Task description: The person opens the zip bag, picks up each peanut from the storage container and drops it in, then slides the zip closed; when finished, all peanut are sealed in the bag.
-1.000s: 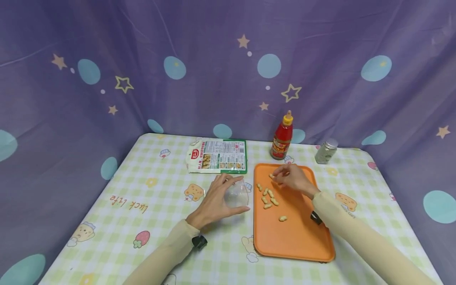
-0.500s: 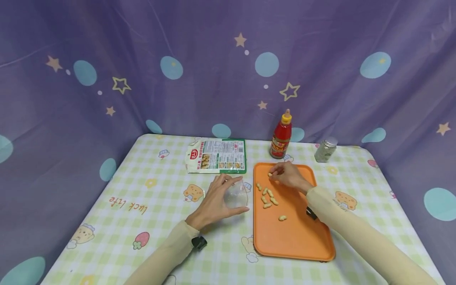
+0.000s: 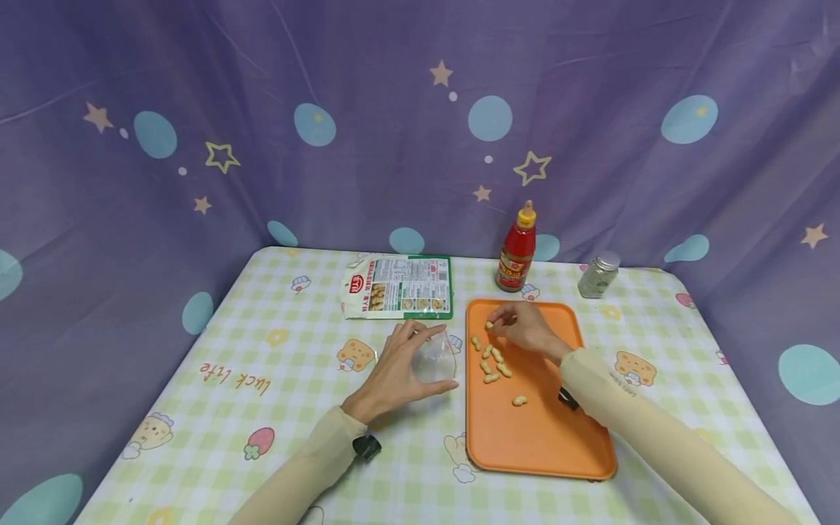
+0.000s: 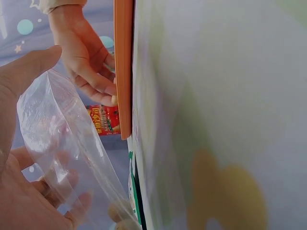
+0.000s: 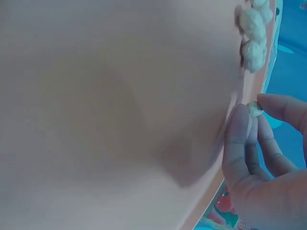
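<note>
My left hand [image 3: 394,372] holds a clear plastic bag [image 3: 435,357] left of the orange tray [image 3: 538,445], thumb and fingers spread wide in a C around it. In the left wrist view the bag [image 4: 62,129] stands upright with its mouth apart. Over the tray's far left part, my right hand [image 3: 527,328] pinches a peanut [image 3: 489,325] between thumb and fingertips. The right wrist view shows that peanut [image 5: 255,109] close up, partly covered by the fingers. Several unshelled peanuts [image 3: 504,370] lie along the tray's left side, and a single peanut [image 3: 520,401] sits nearer its middle.
Behind the tray stand a red sauce bottle [image 3: 515,257] with a yellow cap and a small glass shaker jar [image 3: 599,277]. A printed white and green food packet [image 3: 400,286] lies flat at the back. A checked cloth [image 3: 295,415] covers the table.
My right hand has shifted left over the tray and now has the peanut pinched at its fingertips. The left hand and the bag stay in place.
</note>
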`<action>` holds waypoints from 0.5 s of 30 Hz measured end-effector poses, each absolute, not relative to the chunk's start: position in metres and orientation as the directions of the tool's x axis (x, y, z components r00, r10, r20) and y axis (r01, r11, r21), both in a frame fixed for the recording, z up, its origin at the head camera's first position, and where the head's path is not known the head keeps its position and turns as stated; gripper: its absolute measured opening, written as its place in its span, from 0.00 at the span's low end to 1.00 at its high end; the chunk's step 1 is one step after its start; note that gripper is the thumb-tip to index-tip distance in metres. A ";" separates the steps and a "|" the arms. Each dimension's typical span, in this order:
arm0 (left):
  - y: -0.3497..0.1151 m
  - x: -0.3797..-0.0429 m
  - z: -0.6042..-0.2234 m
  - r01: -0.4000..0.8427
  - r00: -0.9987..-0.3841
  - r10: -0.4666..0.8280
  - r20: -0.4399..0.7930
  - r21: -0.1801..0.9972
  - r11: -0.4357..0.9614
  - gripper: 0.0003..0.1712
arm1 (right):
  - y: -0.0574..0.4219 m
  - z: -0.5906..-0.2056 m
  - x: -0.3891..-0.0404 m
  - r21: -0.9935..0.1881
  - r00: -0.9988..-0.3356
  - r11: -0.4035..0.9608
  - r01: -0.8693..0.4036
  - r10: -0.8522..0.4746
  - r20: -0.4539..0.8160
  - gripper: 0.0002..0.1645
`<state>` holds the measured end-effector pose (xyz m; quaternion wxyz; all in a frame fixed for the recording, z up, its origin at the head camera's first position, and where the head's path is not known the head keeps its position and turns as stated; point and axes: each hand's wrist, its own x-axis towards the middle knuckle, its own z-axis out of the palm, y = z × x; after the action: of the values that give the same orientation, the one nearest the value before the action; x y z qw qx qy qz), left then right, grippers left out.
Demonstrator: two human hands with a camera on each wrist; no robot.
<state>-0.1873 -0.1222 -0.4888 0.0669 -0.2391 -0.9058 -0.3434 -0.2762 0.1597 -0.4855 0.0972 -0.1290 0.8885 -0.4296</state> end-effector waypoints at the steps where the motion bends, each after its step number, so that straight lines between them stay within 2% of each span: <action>1: -0.122 -0.187 -0.489 0.477 -0.878 0.388 0.282 0.591 0.650 0.53 | 0.159 -0.485 -0.274 -0.789 -0.949 0.596 -0.147 -0.311 -0.058 0.07; 15: -0.122 -0.188 -0.489 0.466 -0.883 0.390 0.263 0.597 0.653 0.53 | 0.139 -0.471 -0.236 -0.814 -0.935 0.540 -0.213 -0.355 0.009 0.07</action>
<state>-0.1878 -0.1219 -0.4892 0.0556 -0.2357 -0.9074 -0.3434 -0.2364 0.1386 -0.4713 0.0786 -0.1626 0.8740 -0.4511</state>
